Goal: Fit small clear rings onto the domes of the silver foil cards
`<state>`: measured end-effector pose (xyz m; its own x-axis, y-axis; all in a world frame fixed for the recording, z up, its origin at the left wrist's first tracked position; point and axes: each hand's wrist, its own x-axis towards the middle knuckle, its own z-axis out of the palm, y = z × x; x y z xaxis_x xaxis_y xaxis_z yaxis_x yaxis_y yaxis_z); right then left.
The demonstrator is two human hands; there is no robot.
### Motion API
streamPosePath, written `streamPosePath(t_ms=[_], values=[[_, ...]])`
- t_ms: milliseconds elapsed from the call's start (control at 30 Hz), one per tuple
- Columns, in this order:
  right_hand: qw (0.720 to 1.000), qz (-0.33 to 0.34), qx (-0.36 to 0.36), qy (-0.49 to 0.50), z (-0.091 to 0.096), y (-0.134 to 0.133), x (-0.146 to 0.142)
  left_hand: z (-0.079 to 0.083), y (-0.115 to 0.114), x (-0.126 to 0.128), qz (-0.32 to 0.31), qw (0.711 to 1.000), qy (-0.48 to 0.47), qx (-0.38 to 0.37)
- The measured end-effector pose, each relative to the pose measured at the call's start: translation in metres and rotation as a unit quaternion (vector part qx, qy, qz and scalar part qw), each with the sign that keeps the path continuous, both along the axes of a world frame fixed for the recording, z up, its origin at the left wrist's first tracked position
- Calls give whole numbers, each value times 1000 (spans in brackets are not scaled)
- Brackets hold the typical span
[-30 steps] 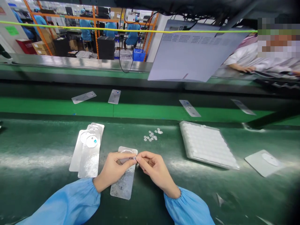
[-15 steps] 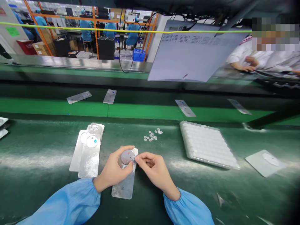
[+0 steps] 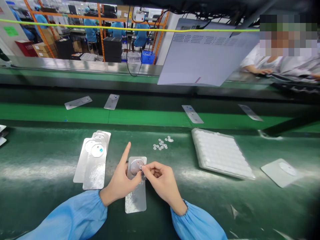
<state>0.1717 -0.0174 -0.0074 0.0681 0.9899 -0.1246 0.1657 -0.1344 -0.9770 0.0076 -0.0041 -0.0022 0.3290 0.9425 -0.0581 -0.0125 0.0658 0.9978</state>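
A thin silver rectangular plate (image 3: 136, 201) with a round grey recess (image 3: 136, 166) near its top is in front of me. My left hand (image 3: 121, 181) has its index finger stretched away from me. Its thumb rests over the plate near the recess, and its other fingers lie at the plate's left edge, partly hidden. With thumb and index finger pinched at the recess's right side, my right hand (image 3: 161, 180) holds a small clear ring (image 3: 141, 167). Several similar small rings (image 3: 160, 146) lie loose beyond my hands.
On the left are stacked silver plates (image 3: 93, 170). A tray of white round-topped pieces (image 3: 220, 150) lies to the right, beside a pale square sheet (image 3: 278, 175). Several plates lie on the green belt (image 3: 150, 115) ahead. A white sheet (image 3: 200, 63) hangs above; people sit beyond.
My left index finger has lifted off the recess and straightened. The plate has turned slightly, its lower end shifting right. My right hand stays pinched, moved a little left.
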Motion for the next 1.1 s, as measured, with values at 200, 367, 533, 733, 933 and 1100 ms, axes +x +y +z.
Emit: streamPosePath(t_ms=[200,367,533,733,933,1100], values=[[1000,12,1,5,2,4,2,4,2,-1,15,998,-43,-54],[998,36,11,57,0,9,1,3,11,-5,35,995,-25,-86],[978,122,-26,169,1,8,3,-1,18,-6,36,989,-70,-124],[968,236,-46,72,-3,-6,-12,4,22,-9,55,990,-84,-97],[990,130,42,46,42,93,-1,25,80,-40,87,986,81,120],[994,79,78,6,69,158,-8,36,165,-75,159,891,382,186]])
